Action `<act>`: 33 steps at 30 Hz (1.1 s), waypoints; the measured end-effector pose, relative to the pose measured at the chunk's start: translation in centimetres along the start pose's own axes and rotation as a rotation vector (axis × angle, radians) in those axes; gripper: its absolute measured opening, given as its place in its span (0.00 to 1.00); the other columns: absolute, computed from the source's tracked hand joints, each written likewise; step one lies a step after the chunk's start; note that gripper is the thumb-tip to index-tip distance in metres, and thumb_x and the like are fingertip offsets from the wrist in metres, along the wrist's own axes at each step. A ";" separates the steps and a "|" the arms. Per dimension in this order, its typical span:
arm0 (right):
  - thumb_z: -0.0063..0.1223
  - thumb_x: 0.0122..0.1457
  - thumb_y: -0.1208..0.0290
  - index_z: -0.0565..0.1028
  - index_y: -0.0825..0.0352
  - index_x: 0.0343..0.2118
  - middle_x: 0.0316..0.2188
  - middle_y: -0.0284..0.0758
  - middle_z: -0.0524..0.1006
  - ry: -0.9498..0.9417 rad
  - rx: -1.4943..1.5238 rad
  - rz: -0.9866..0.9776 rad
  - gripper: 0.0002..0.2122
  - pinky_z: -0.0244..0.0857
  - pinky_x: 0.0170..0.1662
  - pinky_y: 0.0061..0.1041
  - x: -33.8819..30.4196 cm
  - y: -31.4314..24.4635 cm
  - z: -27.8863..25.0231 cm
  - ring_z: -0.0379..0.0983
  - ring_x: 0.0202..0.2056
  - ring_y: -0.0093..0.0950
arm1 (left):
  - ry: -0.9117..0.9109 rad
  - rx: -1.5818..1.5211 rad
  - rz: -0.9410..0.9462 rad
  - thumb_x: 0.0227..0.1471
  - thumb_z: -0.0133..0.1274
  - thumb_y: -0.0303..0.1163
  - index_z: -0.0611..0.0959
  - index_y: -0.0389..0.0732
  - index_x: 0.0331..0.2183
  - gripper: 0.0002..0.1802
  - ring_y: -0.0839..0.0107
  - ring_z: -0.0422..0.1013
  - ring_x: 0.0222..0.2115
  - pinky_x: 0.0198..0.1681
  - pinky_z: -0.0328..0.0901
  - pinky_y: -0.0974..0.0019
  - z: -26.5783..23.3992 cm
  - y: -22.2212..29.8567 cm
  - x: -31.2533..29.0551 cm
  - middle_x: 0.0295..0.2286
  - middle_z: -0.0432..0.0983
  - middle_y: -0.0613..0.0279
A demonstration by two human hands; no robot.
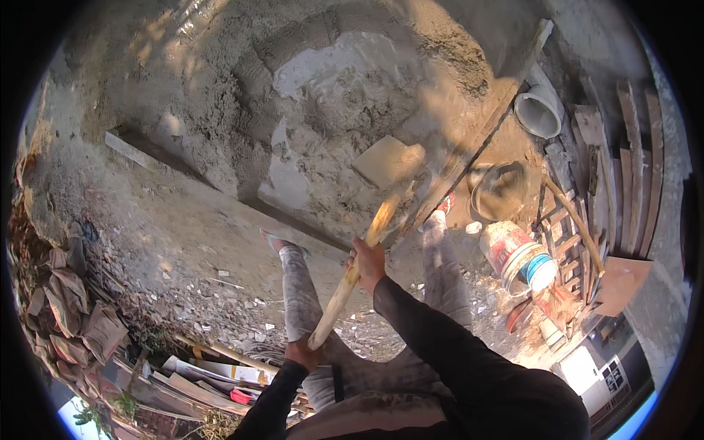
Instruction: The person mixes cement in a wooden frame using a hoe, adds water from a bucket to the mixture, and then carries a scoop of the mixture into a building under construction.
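A hoe with a pale wooden handle point(339, 306) runs slantwise up from my lap. Its flat, cement-coated blade point(383, 163) rests on a heap of wet grey mortar point(337, 103). My right hand point(368, 262) is closed round the middle of the handle. Lower down, my left hand point(303, 354) is wrapped round the handle's butt end. Wooden boards edge the mortar: one board point(293, 222) crosses just ahead of my legs, another board point(480, 139) slants up to the right. My feet stand apart at these boards, the right one beside the blade.
On the right are a grey pipe point(538, 114), a round tub point(499, 189), stained buckets point(511, 257) and stacked planks point(632, 169). Torn paper sacks point(70, 308) lie at far left. Rubble point(213, 293) and loose boards point(191, 392) cover the ground near me.
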State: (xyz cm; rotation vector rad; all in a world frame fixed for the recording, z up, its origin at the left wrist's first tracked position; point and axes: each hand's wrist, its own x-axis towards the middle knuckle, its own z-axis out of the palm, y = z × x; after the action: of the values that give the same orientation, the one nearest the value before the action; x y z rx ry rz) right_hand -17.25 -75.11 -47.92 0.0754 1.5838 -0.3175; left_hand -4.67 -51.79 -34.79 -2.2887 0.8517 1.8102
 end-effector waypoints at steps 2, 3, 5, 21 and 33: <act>0.56 0.58 0.65 0.65 0.61 0.33 0.20 0.29 0.65 0.011 -0.248 -0.017 0.11 0.64 0.18 0.30 7.2 -5.0 -0.9 0.63 0.16 0.24 | 0.027 -0.229 -0.066 0.41 0.62 0.40 0.81 0.42 0.36 0.18 0.49 0.76 0.32 0.36 0.71 0.52 4.8 7.2 4.3 0.26 0.79 0.46; 0.55 0.58 0.65 0.63 0.62 0.35 0.19 0.30 0.65 -0.023 -0.316 -0.082 0.12 0.64 0.18 0.29 8.0 -7.2 0.2 0.64 0.16 0.23 | 0.026 -0.362 -0.101 0.41 0.62 0.40 0.81 0.41 0.36 0.19 0.48 0.76 0.33 0.37 0.71 0.51 6.2 9.2 6.1 0.27 0.79 0.45; 0.55 0.58 0.65 0.62 0.63 0.36 0.19 0.31 0.66 -0.053 -0.376 -0.246 0.14 0.64 0.17 0.26 8.2 -11.3 0.8 0.64 0.15 0.22 | 0.109 -0.406 -0.012 0.42 0.61 0.41 0.80 0.40 0.37 0.20 0.47 0.76 0.34 0.38 0.70 0.51 8.5 12.1 8.6 0.28 0.79 0.43; 0.53 0.58 0.66 0.71 0.72 0.32 0.20 0.36 0.70 0.243 -0.478 -0.255 0.11 0.69 0.20 0.31 18.9 -27.7 -9.2 0.68 0.17 0.27 | -0.268 -0.255 0.066 0.42 0.61 0.41 0.78 0.38 0.41 0.24 0.51 0.74 0.39 0.42 0.68 0.59 7.7 27.7 19.5 0.34 0.78 0.44; 0.49 0.57 0.73 0.66 0.65 0.32 0.18 0.33 0.64 0.130 0.042 0.025 0.04 0.63 0.21 0.34 16.8 -14.4 -5.8 0.62 0.17 0.29 | -0.245 0.004 0.193 0.44 0.61 0.48 0.76 0.33 0.38 0.29 0.52 0.75 0.35 0.39 0.68 0.58 -7.8 21.6 11.2 0.32 0.77 0.43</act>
State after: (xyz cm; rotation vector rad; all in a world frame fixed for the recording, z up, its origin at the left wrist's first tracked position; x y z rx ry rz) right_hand -27.12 -89.93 -62.31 0.1510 1.7038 -0.3315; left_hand -6.78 -77.18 -37.36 -1.9848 1.0602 2.1085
